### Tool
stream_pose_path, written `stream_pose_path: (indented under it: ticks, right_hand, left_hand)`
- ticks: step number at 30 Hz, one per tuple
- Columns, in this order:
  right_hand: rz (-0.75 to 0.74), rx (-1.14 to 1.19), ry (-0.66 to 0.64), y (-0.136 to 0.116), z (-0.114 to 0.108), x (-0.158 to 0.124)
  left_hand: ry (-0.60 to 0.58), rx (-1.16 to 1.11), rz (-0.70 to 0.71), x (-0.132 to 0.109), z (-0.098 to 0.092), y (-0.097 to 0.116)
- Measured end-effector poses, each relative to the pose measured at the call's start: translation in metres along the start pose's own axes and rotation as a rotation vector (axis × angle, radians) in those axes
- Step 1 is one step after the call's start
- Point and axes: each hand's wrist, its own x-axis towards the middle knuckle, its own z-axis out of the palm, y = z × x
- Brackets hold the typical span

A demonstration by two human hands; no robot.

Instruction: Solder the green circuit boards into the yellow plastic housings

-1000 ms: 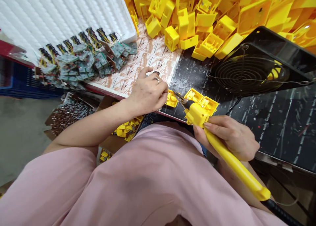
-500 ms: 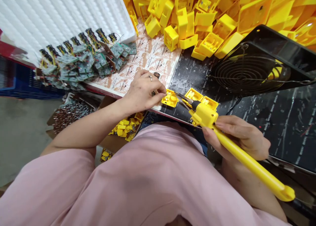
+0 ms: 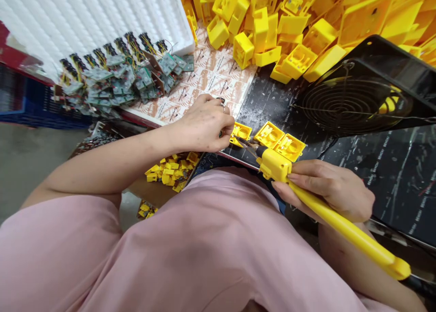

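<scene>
My left hand (image 3: 209,123) is closed, thumb and fingers pinched at the left edge of a small open yellow plastic housing (image 3: 242,130). A bit of green and a dark piece show at its fingers; what they grip is mostly hidden. My right hand (image 3: 329,189) is wrapped round the handle of a yellow soldering iron (image 3: 275,163). The iron's metal tip reaches into the near part of that housing, close to my left fingertips. Just right of the tip, two more open yellow housings (image 3: 289,147) lie side by side on the black bench top.
Yellow plastic cases (image 3: 296,60) are heaped at the back. A black fan (image 3: 350,103) stands at the right. Green circuit boards with wires (image 3: 119,82) lie by white foam (image 3: 112,12) at the left. Below the bench edge is a box of yellow parts (image 3: 170,171).
The soldering iron has moved left and slightly down, its tip now at the housing by my left hand. My left hand has shifted slightly right, covering more of that housing's left side.
</scene>
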Motion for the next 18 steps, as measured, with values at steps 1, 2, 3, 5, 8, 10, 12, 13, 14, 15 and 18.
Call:
stream_pose_path:
  ticks: [1,2,3,5,8,10,12,13,14,15,18]
  right_hand:
    - [-0.073,0.007,0.003,0.000,0.000,0.004]
    - [-0.133,0.015,-0.004,0.000,0.000,0.009]
    - [-0.172,0.026,-0.020,0.000,-0.001,0.013]
    - [-0.161,0.046,-0.077,-0.003,-0.004,0.019]
    - [-0.136,0.076,-0.142,-0.008,-0.012,0.021]
    - [-0.097,0.074,-0.136,-0.009,-0.017,0.018]
    - [-0.038,0.058,-0.086,-0.008,-0.020,0.011]
    - [-0.001,0.045,-0.063,-0.007,-0.021,0.007]
    - [0.020,0.037,-0.040,-0.005,-0.021,0.003]
    - [0.022,0.038,-0.022,-0.002,-0.021,-0.001]
    - [0.040,0.020,0.029,0.002,-0.022,-0.010]
  left_hand:
    - [-0.016,0.013,0.000,0.002,-0.001,0.000]
    - [-0.025,0.022,0.001,0.003,-0.002,0.001]
    - [-0.026,0.026,0.002,0.005,-0.003,0.001]
    - [-0.031,0.027,0.001,0.008,-0.003,0.001]
    - [-0.050,0.047,-0.008,0.011,-0.003,0.003]
    - [-0.060,0.077,-0.014,0.013,-0.003,0.004]
    - [-0.061,0.103,-0.016,0.014,-0.003,0.005]
    - [-0.062,0.110,-0.013,0.014,-0.003,0.005]
    - [-0.063,0.115,-0.009,0.014,-0.004,0.005]
    - [-0.063,0.118,-0.003,0.014,-0.004,0.005]
    - [-0.050,0.131,0.022,0.013,-0.004,0.003]
